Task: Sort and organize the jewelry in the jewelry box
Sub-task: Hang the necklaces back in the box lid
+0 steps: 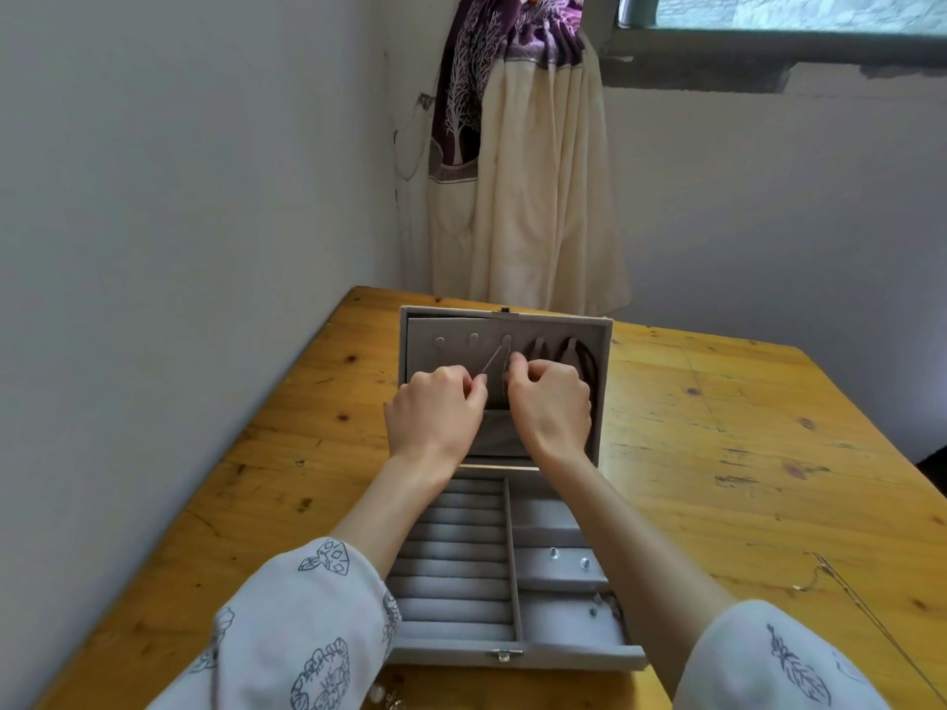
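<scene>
A grey velvet jewelry box [563,653] stands open on the wooden table, its lid [425,351] upright with a row of hooks. A thin silver chain [134,362] hangs from the third hook [507,340]. My left hand [435,412] pinches one end of the chain and my right hand [551,402] pinches the other side, both held in front of the lid. Dark necklaces [584,358] hang from the two right hooks. Small stud earrings [569,558] lie in the right compartments of the tray.
A thin gold chain [840,586] lies on the table [768,453] at the right. Small jewelry pieces [384,696] lie at the near edge under my left sleeve. A wall runs close along the left, and a curtain hangs behind the table.
</scene>
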